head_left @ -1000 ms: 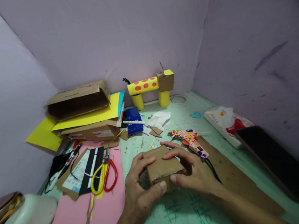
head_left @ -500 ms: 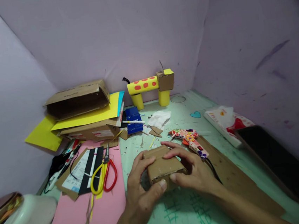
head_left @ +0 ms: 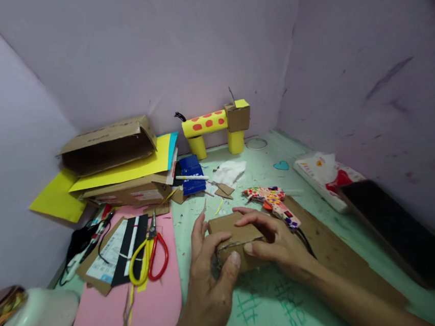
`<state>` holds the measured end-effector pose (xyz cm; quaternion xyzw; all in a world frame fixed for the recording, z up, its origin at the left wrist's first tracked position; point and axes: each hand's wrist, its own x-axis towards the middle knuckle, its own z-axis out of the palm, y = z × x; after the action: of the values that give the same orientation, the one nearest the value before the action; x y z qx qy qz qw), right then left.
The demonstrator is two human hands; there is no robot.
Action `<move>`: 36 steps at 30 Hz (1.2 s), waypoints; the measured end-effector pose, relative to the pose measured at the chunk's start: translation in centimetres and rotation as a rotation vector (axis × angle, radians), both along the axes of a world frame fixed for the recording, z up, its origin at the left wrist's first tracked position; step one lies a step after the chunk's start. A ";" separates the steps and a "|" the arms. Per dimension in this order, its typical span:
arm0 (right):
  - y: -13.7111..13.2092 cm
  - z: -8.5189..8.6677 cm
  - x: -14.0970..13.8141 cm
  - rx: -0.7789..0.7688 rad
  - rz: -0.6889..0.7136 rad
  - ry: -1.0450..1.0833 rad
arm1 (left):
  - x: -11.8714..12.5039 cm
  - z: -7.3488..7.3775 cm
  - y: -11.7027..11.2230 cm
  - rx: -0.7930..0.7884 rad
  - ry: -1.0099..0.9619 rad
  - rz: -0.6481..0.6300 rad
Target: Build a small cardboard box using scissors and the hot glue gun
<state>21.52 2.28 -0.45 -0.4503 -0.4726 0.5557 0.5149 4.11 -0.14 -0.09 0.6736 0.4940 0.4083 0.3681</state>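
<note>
A small brown cardboard box (head_left: 233,225) is between my two hands just above the green tabletop (head_left: 263,322). My left hand (head_left: 212,271) grips its left side, with the thumb against the near face. My right hand (head_left: 274,237) holds the right side, index finger on top and thumb at the near upper edge. Glue beads whiten that edge. Behind the right hand lies a flower-patterned glue gun (head_left: 273,201). Scissors (head_left: 149,256) with one yellow and one red handle rest on pink paper (head_left: 162,312) to the left.
A yellow spotted paper-tube animal (head_left: 206,124) stands against the back wall. An open cardboard box (head_left: 108,148) sits on stacked paper at left. On the right are a flat cardboard sheet (head_left: 333,249), a tissue pack (head_left: 318,174) and a dark phone-like slab (head_left: 397,233).
The box has tipped so its near face shows more. My left fingers have lifted and spread a little at the far side. The whole view has shifted slightly.
</note>
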 end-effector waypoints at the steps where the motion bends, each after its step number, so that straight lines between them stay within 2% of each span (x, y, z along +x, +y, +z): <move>1: 0.0 0.0 0.0 0.004 -0.002 0.000 | -0.1 -0.1 0.0 0.002 -0.002 -0.005; 12: -0.1 -0.5 -0.4 0.026 -0.036 -0.029 | -0.4 -0.9 0.2 0.002 -0.063 -0.018; 16: -0.1 -0.2 -0.2 0.034 -0.015 -0.042 | -0.3 -0.5 0.3 -0.044 -0.083 0.024; 22: 0.0 0.0 0.2 -0.025 0.140 0.175 | -0.2 0.4 0.9 -0.160 -0.213 0.138; 26: -0.1 -0.3 0.1 -0.068 0.127 0.226 | -0.2 0.3 1.0 -0.182 -0.285 0.138; 32: 0.0 -0.5 0.0 -0.025 0.119 0.236 | -0.1 0.5 0.8 -0.184 -0.315 0.139; 36: 0.1 -0.1 0.1 -0.008 0.136 0.168 | -0.1 0.8 0.9 -0.251 -0.391 0.129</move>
<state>21.61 2.36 -0.51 -0.3709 -0.4549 0.6270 0.5122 4.06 0.79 0.73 0.4979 0.5021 0.4890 0.5108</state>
